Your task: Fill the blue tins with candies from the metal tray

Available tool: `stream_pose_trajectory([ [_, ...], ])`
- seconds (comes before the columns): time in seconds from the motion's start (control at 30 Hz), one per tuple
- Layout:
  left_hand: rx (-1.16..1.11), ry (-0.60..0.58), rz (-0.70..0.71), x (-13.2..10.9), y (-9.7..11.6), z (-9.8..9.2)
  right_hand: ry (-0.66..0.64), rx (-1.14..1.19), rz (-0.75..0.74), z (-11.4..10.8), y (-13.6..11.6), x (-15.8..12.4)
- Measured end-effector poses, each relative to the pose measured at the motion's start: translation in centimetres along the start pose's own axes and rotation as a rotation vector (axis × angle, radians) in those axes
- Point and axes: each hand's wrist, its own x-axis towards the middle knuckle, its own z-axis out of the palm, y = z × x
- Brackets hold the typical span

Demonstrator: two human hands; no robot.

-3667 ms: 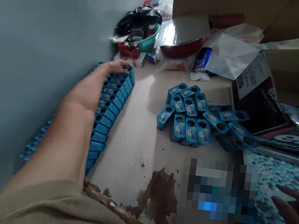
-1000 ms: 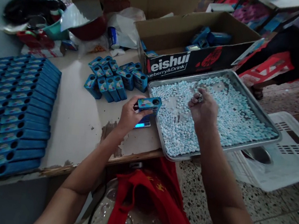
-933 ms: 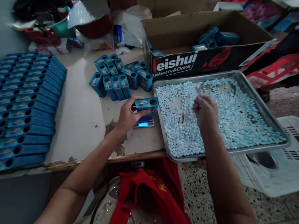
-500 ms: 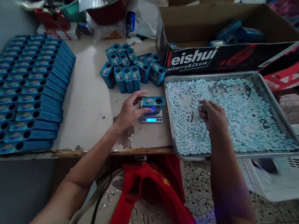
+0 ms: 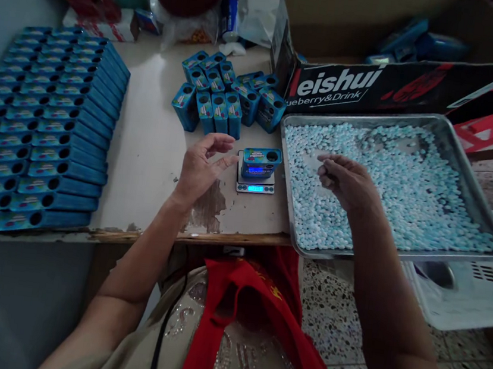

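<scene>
A blue box point(image 5: 260, 163) with a round hole in its top stands on a small digital scale point(image 5: 255, 188), whose display glows blue. Just left of the scale, my left hand point(image 5: 206, 164) is open and apart from the box, its fingers curved. My right hand point(image 5: 348, 182) hovers over the metal tray point(image 5: 452, 135), thumb and fingers pinched together; whatever it holds is too small or hidden to make out. Small pale blue and white candies point(image 5: 406, 198) cover most of that tray, with some bare patches at its left and back.
Rows of blue boxes point(image 5: 55, 131) line the table's left side, and a loose group of them point(image 5: 217, 94) stands behind the scale. A large cardboard box point(image 5: 353, 84) sits behind the tray. A white plastic basket point(image 5: 438, 304) is below the tray at right.
My left hand has let go of the box on the scale and drawn back to the left. My right hand has shifted slightly left over the tray, still pinched. The view has tilted downward.
</scene>
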Motion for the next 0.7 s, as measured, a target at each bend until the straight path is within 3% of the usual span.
stream_pose_trajectory([
  [0.2,-0.023,-0.016,-0.003,0.5,-0.3,-0.7,-0.337,-0.313,-0.162,4.2,-6.3,0.0],
  [0.37,-0.078,-0.088,-0.035,0.2,-1.0,-1.3,-0.492,-0.726,-0.196,6.5,-9.9,1.0],
  [0.5,-0.069,-0.085,-0.075,-0.3,-1.6,-1.9,-0.531,-0.855,-0.223,7.3,-10.9,1.0],
  [0.7,-0.092,-0.103,-0.079,-0.3,-2.4,-1.3,-0.525,-0.968,-0.292,8.1,-10.1,0.9],
])
